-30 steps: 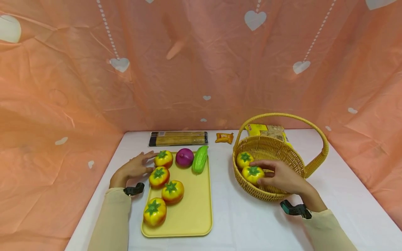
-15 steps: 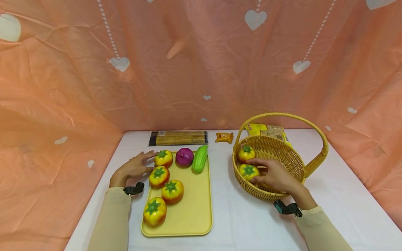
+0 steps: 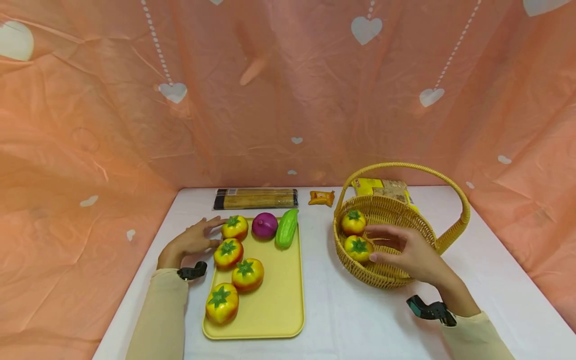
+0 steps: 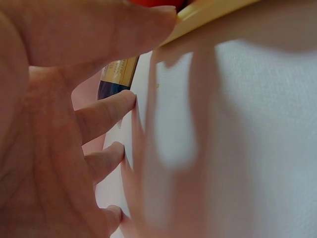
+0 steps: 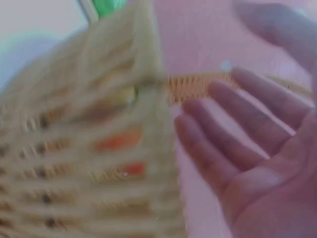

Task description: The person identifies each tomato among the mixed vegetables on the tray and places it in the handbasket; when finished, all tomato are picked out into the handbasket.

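My left hand (image 3: 193, 239) lies at the far left edge of the yellow tray (image 3: 274, 300), fingers spread. Its thumb (image 4: 99, 32) meets the tray rim in the left wrist view, and a fingertip is beside a yellow-red toy persimmon (image 3: 234, 228). Over the wicker basket (image 3: 382, 277), my right hand (image 3: 411, 250) holds nothing, its fingers extended. Inside the basket's left side sit two persimmons: a rear one (image 3: 353, 223) and a front one (image 3: 358, 249), close to the right thumb. The right wrist view is blurred, showing the open palm beside the basket wall (image 5: 89, 139).
Several more persimmons (image 3: 248, 275) sit on the tray with a purple onion (image 3: 264, 226) and a green cucumber-like vegetable (image 3: 286, 229). Behind lie a long black-ended package (image 3: 256, 198), an orange wrapped snack (image 3: 321, 198) and a yellow bag (image 3: 380, 187). The basket handle (image 3: 405, 164) arches upward.
My right hand first moved left with the front persimmon, settling it against the basket's left side, then let go and drew back right. The rear persimmon shifted slightly. My left hand stayed still.
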Motion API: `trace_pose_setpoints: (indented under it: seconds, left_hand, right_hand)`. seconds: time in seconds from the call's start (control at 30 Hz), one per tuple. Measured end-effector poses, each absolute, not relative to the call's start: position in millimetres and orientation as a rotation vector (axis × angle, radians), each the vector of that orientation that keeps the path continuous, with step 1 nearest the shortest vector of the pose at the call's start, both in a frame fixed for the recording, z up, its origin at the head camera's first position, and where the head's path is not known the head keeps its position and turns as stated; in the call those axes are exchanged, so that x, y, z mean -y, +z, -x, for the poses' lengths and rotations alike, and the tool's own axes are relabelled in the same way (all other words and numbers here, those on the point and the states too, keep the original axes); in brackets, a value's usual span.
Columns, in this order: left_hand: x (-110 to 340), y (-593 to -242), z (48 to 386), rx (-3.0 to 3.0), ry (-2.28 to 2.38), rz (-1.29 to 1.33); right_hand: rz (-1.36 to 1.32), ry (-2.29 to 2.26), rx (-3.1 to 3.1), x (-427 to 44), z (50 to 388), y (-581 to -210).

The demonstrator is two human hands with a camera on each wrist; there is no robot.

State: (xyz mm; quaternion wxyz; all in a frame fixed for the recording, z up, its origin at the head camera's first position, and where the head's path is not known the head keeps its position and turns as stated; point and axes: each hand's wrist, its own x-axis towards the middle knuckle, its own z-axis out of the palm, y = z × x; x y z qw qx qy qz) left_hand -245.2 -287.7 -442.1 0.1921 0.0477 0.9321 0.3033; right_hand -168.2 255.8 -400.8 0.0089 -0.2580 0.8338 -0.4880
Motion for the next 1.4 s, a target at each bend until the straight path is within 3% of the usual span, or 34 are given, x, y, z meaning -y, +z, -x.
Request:
trace_pose_setpoints:
  seconds: [0.5, 1.4]
  left_hand:
    - [288.8, -442.5, 243.8, -2.62, 0.848, -0.165]
    - [290.1, -438.7, 245.0, -2.598, 0.86, -0.187]
  right_hand:
    - [1.082, -2.055, -1.874, -199.0, 158.2, -410.3]
    - [1.059, -1.659, -1.907, -59.6, 205.9, -444.6]
